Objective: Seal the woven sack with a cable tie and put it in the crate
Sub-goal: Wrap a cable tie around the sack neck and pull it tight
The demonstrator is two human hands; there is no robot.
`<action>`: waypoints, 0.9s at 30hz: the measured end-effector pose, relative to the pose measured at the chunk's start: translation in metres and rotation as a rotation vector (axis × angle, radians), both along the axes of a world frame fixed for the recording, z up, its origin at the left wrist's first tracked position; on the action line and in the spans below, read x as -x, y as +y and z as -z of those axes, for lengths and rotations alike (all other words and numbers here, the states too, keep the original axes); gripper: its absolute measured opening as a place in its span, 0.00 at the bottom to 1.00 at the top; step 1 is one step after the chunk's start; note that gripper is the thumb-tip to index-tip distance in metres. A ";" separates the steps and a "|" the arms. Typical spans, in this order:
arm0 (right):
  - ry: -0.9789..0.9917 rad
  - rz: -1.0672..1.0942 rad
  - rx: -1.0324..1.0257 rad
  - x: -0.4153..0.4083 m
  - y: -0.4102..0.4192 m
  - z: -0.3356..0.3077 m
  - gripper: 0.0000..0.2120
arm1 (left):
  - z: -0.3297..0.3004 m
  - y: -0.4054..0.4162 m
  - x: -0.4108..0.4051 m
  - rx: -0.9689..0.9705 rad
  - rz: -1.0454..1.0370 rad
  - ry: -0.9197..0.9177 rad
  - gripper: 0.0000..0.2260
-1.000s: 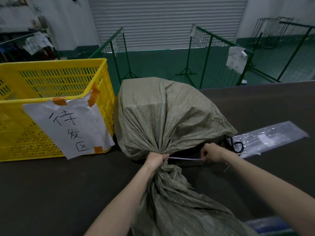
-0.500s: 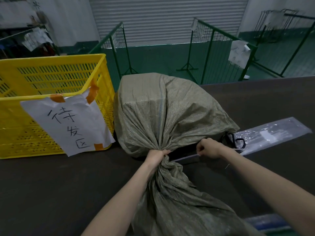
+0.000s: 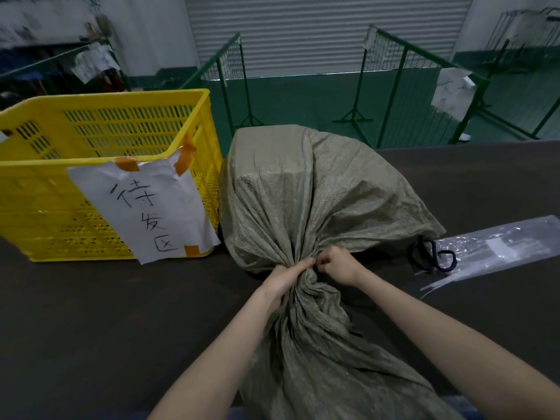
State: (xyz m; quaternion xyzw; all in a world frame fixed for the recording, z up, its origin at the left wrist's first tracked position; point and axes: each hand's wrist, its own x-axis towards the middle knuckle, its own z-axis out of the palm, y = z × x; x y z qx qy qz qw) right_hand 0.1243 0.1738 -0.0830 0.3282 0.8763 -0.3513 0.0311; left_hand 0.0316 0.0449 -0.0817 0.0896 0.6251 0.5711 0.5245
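At the centre of the dark table (image 3: 91, 328), the left hand (image 3: 283, 275) grips the bunched neck of the grey-green woven sack (image 3: 303, 201), while the right hand (image 3: 339, 265) pinches there too, perhaps on a cable tie hidden by its fingers. Farther off lie black-handled scissors (image 3: 433, 257) and a clear plastic packet (image 3: 497, 248) at three o'clock, and the yellow crate (image 3: 100, 177) stands at ten o'clock just beside the sack.

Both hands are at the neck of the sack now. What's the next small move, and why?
Probably cinch the tie tight. The left hand grips the gathered neck of the woven sack and the right hand pinches right beside it, though the tie itself is hidden between them. The sack lies on the table beside the yellow crate, so sealing comes before lifting.
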 end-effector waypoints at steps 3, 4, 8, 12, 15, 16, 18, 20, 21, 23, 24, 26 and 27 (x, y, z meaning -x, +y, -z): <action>-0.020 -0.031 0.056 0.002 0.000 -0.002 0.04 | 0.010 -0.012 0.004 -0.061 -0.137 -0.072 0.37; -0.030 -0.041 0.065 0.002 0.000 -0.002 0.03 | 0.013 -0.017 0.004 -0.067 -0.231 -0.088 0.40; -0.075 -0.063 0.058 0.007 -0.005 -0.004 0.06 | 0.026 -0.031 0.006 -0.153 -0.509 -0.199 0.45; -0.104 -0.045 0.022 0.011 -0.011 -0.007 0.13 | 0.022 -0.042 0.011 -0.310 -0.674 -0.342 0.34; -0.113 -0.014 0.002 0.013 -0.015 -0.009 0.18 | 0.019 -0.046 0.020 -0.296 -0.680 -0.306 0.27; -0.115 -0.002 0.000 0.014 -0.015 -0.008 0.18 | 0.020 -0.046 0.024 -0.263 -0.668 -0.260 0.23; -0.120 0.025 0.010 0.014 -0.016 -0.006 0.16 | 0.024 -0.047 0.034 -0.164 -0.622 -0.122 0.17; -0.124 0.044 0.013 0.013 -0.017 -0.004 0.15 | 0.024 -0.049 0.043 -0.082 -0.587 0.011 0.14; -0.125 0.052 0.009 0.013 -0.017 -0.003 0.17 | 0.023 -0.051 0.048 -0.042 -0.572 0.069 0.12; -0.136 0.058 -0.005 0.011 -0.015 -0.002 0.19 | 0.023 -0.053 0.058 0.019 -0.546 0.169 0.11; -0.149 0.058 -0.014 0.010 -0.014 -0.003 0.19 | 0.020 -0.055 0.061 0.036 -0.532 0.216 0.10; -0.173 0.053 -0.018 0.007 -0.010 -0.008 0.18 | 0.015 -0.059 0.068 0.070 -0.506 0.321 0.09; -0.188 0.052 -0.016 0.006 -0.007 -0.011 0.17 | 0.012 -0.061 0.073 0.079 -0.501 0.364 0.09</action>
